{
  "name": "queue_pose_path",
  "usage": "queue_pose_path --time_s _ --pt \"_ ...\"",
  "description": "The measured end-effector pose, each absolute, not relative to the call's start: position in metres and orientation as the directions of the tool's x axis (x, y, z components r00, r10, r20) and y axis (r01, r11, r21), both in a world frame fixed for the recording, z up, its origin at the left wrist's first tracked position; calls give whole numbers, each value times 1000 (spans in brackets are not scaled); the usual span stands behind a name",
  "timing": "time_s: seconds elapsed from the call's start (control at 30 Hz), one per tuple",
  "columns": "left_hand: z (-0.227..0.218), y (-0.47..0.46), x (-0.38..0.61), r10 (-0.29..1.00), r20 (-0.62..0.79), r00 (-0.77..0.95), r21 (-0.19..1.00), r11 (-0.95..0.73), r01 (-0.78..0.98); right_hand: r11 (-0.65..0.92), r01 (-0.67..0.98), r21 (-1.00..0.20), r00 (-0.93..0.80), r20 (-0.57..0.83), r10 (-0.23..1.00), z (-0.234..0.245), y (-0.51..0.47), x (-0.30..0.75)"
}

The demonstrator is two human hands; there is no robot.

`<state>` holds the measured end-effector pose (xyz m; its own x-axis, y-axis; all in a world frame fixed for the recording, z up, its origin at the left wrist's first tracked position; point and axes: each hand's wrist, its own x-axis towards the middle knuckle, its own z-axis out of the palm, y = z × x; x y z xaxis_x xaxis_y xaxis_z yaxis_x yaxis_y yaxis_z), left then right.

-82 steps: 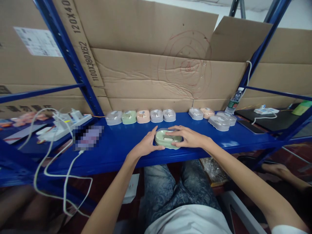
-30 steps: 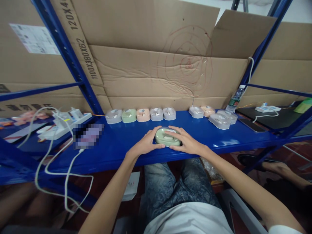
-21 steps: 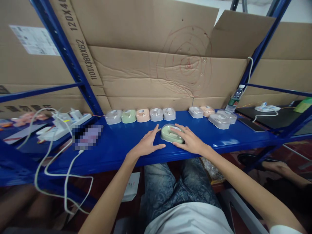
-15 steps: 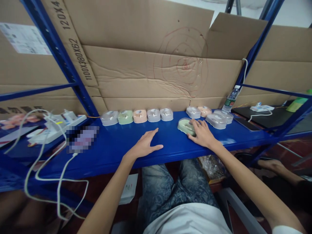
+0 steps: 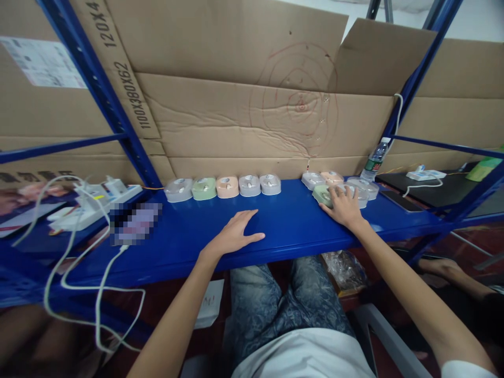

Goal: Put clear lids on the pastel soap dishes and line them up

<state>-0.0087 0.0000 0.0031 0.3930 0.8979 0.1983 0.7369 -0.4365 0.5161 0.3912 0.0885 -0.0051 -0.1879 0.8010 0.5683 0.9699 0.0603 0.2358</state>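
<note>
Blue shelf [image 5: 283,231]: left hand [image 5: 235,235] lies flat at its front middle, fingers spread, holding nothing. Right hand [image 5: 345,207] is at the shelf's back right, fingers splayed open, not clamped. They touch the green case [image 5: 321,195] just left of the fingertips, so the right hand is far nearer.

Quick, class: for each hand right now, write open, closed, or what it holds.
Left hand: open, flat on the blue shelf, holding nothing.
Right hand: open, fingers spread on top of the green case, not gripped around it.
</note>
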Motion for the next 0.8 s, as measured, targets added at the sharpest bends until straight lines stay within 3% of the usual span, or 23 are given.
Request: queue_pose_path --time_s 0.7,0.8 --pt "3 0 -8 893 218 393 515 -447 731 39 992 117 -98 551 829 -7 106 404" --pt "1 2 -9 894 216 394 517 -447 730 56 995 87 -97 598 795 -1 108 399"
